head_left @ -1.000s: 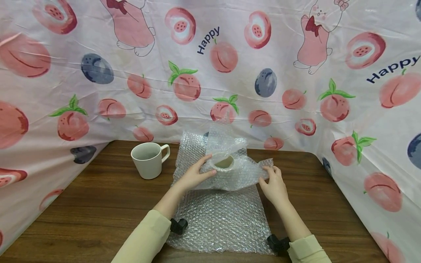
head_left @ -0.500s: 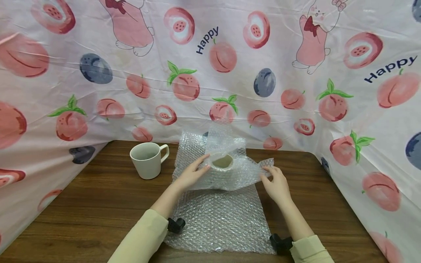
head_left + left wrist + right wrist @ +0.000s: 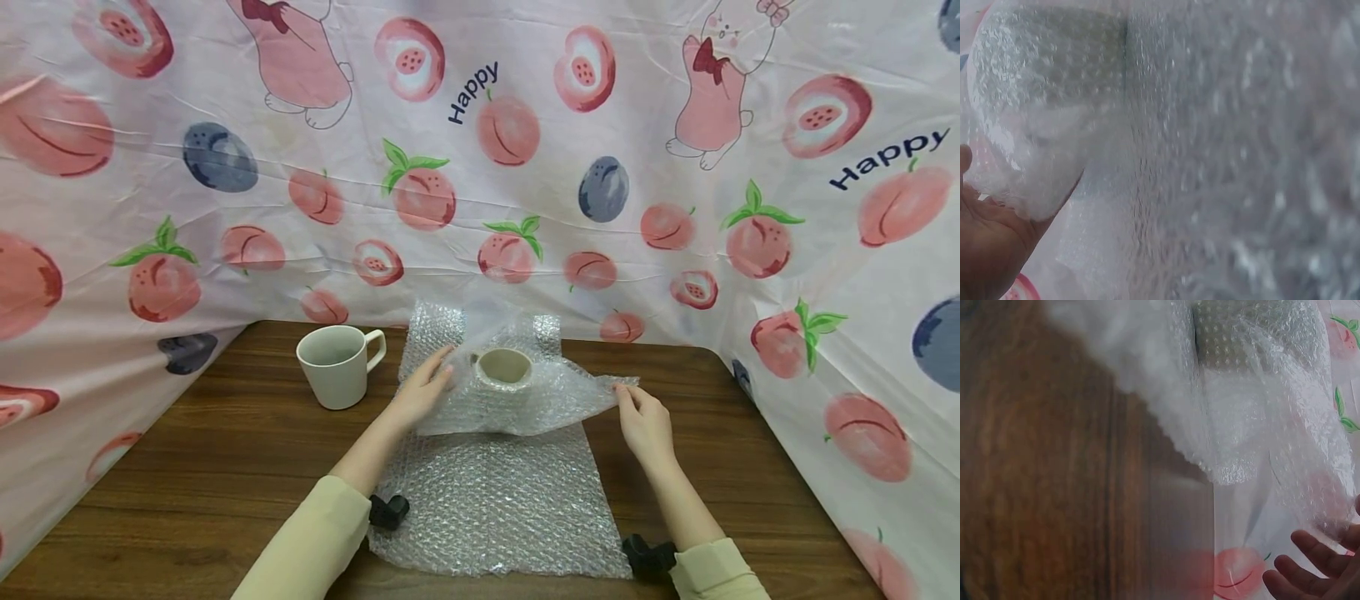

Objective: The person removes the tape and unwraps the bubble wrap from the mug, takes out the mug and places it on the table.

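A cream, round-mouthed cup [image 3: 505, 367] stands upright in the head view, its sides wrapped in clear bubble wrap [image 3: 517, 412]. The larger sheet spreads flat beneath it toward the front edge. My left hand [image 3: 422, 393] is at the cup's left side, fingers fairly straight, against the wrap. My right hand [image 3: 647, 423] pinches the corner of the wrap drawn out to the right. In the right wrist view, the right hand's other fingers [image 3: 1316, 553] are spread below that corner. The cup's lower body shows only dimly through the bubbles.
A white mug [image 3: 335, 367] with its handle to the right stands on the wooden table [image 3: 225, 467], left of the wrapped cup. A fruit-printed curtain [image 3: 525, 183] encloses the table's back and sides. Black wrist devices [image 3: 388, 512] sit at both cuffs.
My left hand has slid left, away from the cup's rim. My right hand has moved right, stretching the wrap's corner outward. The flap behind the rim has shifted back, exposing more of the rim.
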The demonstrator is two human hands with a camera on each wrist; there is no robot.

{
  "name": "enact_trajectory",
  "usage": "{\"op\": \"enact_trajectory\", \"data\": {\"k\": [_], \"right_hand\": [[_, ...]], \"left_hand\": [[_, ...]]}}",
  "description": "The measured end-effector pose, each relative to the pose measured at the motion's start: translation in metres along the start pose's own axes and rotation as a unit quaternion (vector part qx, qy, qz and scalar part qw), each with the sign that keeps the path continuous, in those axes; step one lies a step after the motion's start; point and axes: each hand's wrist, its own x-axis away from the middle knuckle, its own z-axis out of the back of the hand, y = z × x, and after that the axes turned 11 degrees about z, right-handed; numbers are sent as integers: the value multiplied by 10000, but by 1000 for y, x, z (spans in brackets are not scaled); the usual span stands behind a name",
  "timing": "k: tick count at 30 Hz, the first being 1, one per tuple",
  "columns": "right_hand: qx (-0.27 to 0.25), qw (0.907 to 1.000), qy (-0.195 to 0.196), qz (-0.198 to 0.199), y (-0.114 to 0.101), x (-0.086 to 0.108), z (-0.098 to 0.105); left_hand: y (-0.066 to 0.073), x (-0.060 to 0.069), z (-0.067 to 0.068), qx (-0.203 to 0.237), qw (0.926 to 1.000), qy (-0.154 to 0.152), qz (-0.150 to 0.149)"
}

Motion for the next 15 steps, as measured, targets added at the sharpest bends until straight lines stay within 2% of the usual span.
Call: {"op": "enact_trajectory", "data": {"k": [4, 10, 15], "right_hand": [[150, 9997, 11, -177, 2, 0, 4], [333, 9987, -54, -384, 3, 1, 12], [550, 9974, -154, -445, 7, 2, 17]], "left_hand": [[-4, -1, 6, -98, 9992, 368, 98], [-14, -5, 15, 306, 9958, 736, 446], [-22, -5, 23, -288, 9917, 1144, 507]]}}
